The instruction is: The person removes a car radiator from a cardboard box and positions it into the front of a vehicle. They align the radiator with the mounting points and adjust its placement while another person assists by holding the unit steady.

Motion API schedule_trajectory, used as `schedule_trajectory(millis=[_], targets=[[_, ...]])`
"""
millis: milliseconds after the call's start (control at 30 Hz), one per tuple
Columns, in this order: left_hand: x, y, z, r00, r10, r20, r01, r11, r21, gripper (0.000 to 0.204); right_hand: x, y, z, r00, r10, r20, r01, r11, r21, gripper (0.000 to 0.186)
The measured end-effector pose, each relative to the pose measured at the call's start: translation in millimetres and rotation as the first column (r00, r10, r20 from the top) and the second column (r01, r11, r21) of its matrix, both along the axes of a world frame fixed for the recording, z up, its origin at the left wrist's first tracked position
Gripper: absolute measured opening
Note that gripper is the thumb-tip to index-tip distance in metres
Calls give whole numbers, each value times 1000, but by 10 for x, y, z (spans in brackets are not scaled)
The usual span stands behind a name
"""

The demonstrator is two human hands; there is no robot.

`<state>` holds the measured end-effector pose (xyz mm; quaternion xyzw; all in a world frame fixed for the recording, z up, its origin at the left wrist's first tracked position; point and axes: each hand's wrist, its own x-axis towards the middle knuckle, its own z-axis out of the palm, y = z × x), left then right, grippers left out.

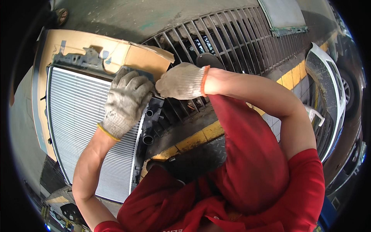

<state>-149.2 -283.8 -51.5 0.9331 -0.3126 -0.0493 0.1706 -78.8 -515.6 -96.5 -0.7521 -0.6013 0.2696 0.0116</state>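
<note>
A silver finned radiator (85,131) with black plastic tanks and pipe necks lies on a flattened cardboard piece (147,60) at the left. My left hand (128,91), in a dirty knit glove with a yellow cuff, is curled over the radiator's upper right corner. Just right of it my right hand (177,81), gloved with an orange cuff, is closed at that corner, and what its fingertips hold is hidden. A dark plastic bracket (79,58) runs along the radiator's top edge.
A metal drain grate (235,38) stretches behind, edged by a yellow-painted strip (288,79). A pale flat panel (281,14) lies at the top right. A white curved car body part (338,108) and a vehicle wheel (347,91) are at the right. My red-clad legs are below.
</note>
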Motion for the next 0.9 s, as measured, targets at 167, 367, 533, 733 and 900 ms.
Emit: schedule_trajectory(millis=[167, 367, 533, 733, 900], targets=[[205, -5, -58, 987, -4, -161, 9, 1000, 30, 20, 88, -23, 9, 995, 39, -88, -13, 961, 275, 10], [278, 107, -136, 989, -125, -75, 115, 986, -123, 23, 79, -70, -19, 998, 9, -55, 7, 958, 288, 10], [251, 144, -205, 989, -123, -76, 114, 986, -118, 25, 71, -50, 34, 1000, -9, -29, 19, 924, 383, 7], [225, 123, -218, 987, -143, -66, 128, 972, -195, 24, -8, -103, 40, 1000, -16, 9, 11, 928, 372, 6], [184, 110, -268, 993, -121, -7, 117, 966, -231, 21, -34, -98, -14, 989, -40, -143, 75, 966, 247, 9]])
